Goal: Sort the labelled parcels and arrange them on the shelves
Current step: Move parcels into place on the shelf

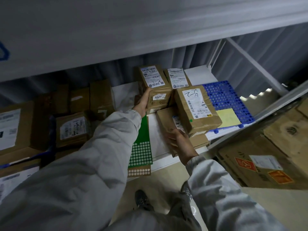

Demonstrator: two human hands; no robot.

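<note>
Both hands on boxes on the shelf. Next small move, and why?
Probably slide the box under the right hand further in: that brown box lies nearest the shelf's front edge, tilted against the 2-5 parcel. The left hand already steadies the 2-2 parcel behind.

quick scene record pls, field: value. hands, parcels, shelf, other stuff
left hand: grips the side of the rear parcel with a handwritten label
right hand: grip on the low front parcel, under the tilted parcel
tilted parcel: label up, handwritten mark, rests on other boxes
shelf: white, low
left group: more brown boxes in shadow
blue grid mat: right end of the shelf, yellow sheet on it
green dotted sheet: shelf front edge
</note>
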